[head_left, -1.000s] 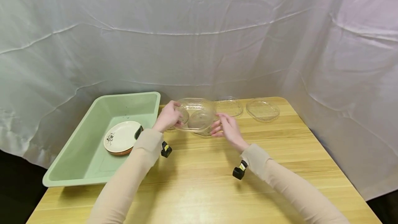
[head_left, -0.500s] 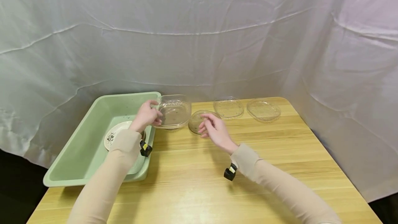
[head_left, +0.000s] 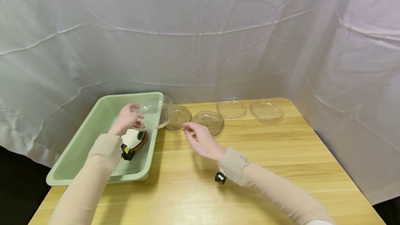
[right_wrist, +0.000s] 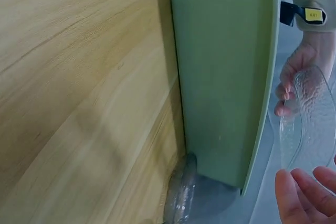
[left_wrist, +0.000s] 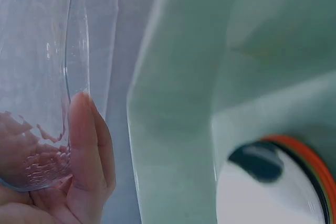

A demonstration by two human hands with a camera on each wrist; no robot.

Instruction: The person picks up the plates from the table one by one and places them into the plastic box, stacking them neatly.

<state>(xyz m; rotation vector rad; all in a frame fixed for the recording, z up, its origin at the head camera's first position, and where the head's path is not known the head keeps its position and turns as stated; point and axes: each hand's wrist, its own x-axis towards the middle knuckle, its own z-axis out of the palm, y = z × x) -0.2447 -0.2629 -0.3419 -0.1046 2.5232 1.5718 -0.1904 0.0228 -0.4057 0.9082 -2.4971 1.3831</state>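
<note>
My left hand (head_left: pixel 125 119) grips one end of a clear rectangular dish (head_left: pixel 157 110) and holds it above the right rim of a green tub (head_left: pixel 76 155). In the left wrist view, fingers (left_wrist: pixel 84 140) lie along the edge of the dish (left_wrist: pixel 37 51). My right hand (head_left: pixel 202 141) hovers over the table, its fingers loosely bent and nothing in them. It is apart from the dish and nearest to two clear round plates (head_left: pixel 210 122). Under my left hand, inside the tub, lies a small stack of plates (head_left: pixel 131 138), white on top with a dark patch; my wrist partly hides it.
Another clear plate (head_left: pixel 178 119) lies just right of the tub. Two more clear pieces, a squarish one (head_left: pixel 231 108) and a rounded one (head_left: pixel 266 110), sit along the back edge of the wooden table (head_left: pixel 265 159). A grey curtain (head_left: pixel 200 55) hangs behind.
The clear dish has moved left, from over the table to over the tub's rim, with my left hand. My right hand has let go of it and drifted slightly left and nearer.
</note>
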